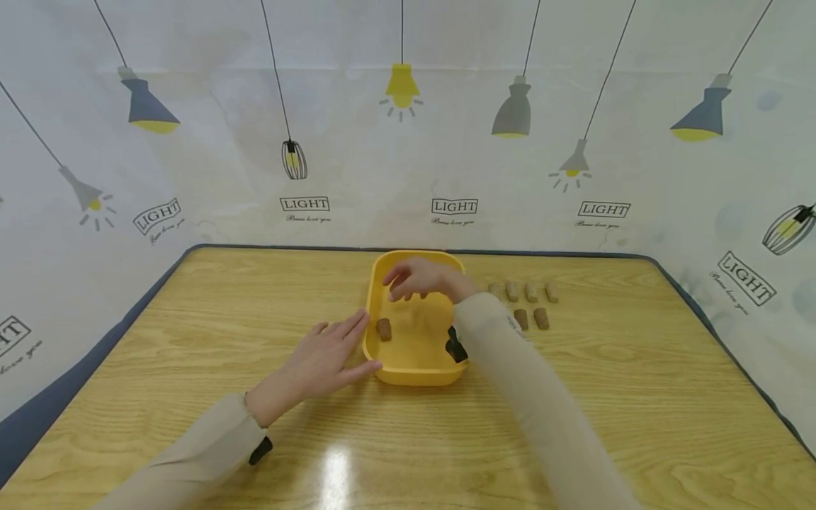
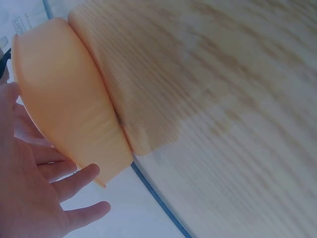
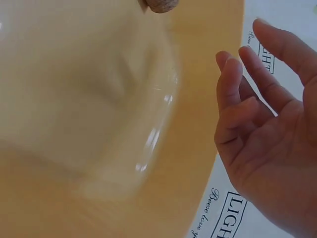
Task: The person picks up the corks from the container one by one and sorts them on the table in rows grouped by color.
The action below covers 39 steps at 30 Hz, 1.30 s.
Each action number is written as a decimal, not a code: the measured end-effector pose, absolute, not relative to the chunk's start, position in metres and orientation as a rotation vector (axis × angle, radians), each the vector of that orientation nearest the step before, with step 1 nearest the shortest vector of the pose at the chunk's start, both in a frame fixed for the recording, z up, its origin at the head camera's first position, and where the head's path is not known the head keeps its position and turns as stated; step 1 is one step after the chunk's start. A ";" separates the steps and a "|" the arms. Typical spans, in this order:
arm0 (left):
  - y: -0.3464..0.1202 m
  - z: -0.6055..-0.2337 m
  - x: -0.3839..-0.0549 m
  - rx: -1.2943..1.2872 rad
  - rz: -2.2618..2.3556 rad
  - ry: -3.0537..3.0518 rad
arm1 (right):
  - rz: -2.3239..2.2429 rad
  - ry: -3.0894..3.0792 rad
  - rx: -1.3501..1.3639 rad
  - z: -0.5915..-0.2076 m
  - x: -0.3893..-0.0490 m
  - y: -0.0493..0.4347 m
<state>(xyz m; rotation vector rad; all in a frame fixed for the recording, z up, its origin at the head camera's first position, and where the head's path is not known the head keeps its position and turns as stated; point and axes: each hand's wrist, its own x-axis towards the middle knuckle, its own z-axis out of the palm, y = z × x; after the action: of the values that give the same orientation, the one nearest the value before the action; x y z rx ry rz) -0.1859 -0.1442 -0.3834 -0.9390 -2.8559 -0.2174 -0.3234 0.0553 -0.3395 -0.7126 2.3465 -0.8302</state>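
A yellow plastic tray [image 1: 414,377] stands at the far middle of the table, and one brown cork [image 1: 383,329] lies inside near its left wall. My left hand [image 1: 331,354] is at the left side of the tray, fingers straight and spread, fingertips right at the rim. In the left wrist view those fingers lie along the tray's outer wall [image 2: 69,89]. Over the back of the tray hovers my right hand [image 1: 417,276], its fingers loosely bent with nothing between them. The right wrist view shows the hand [image 3: 277,124] bare, and the cork [image 3: 162,5] at the top edge.
Right of the tray stand light corks [image 1: 532,291] in a back row, with brown corks [image 1: 540,319] in front; my right forearm partly covers them. A wall covering printed with lamps [image 1: 401,81] rises behind the wooden table [image 1: 223,319].
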 end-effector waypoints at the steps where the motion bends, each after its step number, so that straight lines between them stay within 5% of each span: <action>1: -0.144 -0.383 -0.186 -0.939 -0.217 -2.857 | -0.823 2.334 -0.716 -0.341 -0.323 0.054; 39: -0.144 -0.386 -0.187 -0.935 -0.212 -2.857 | -0.565 2.200 -0.611 -0.370 -0.313 0.034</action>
<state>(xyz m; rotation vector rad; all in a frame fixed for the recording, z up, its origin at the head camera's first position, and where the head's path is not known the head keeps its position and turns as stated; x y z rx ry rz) -0.1873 -0.1442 -0.3864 -0.9348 -2.8572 -0.2120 -0.3133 0.0342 -0.3697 -0.6109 2.1997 -0.5655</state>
